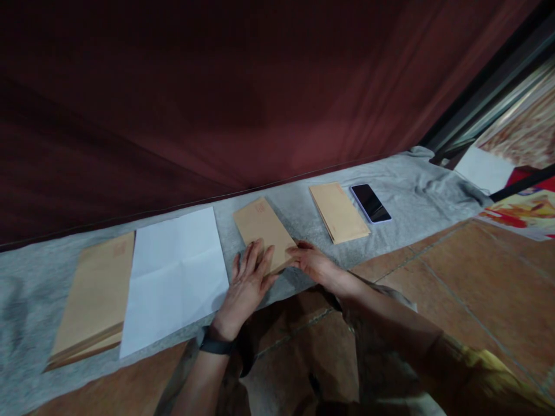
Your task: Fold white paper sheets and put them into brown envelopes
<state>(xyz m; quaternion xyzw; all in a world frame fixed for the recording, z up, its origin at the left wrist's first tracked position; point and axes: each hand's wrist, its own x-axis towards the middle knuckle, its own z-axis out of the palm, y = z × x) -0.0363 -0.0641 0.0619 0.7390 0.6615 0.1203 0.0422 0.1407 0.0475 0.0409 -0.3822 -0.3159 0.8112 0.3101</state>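
A brown paper envelope (265, 224) with small red print lies at a slant on the grey cloth in front of me. My left hand (249, 276) rests on its lower left part, fingers spread and flat on the paper. At the lower right corner, my right hand (310, 260) grips the envelope's edge between thumb and fingers; some of those fingers are hidden. Left of my hands is a white paper sheet (176, 277) with fold creases. Beyond it lies a stack of brown envelopes (97, 283). A smaller pile of envelopes (340, 212) sits to the right.
A phone (371, 203) with a dark screen lies right of the smaller pile. Grey cloth (416, 190) covers the long, narrow surface. Behind it hangs a dark red curtain (260, 104). Tiled floor (489, 283) runs along the front, with printed sheets (526, 211) at the far right.
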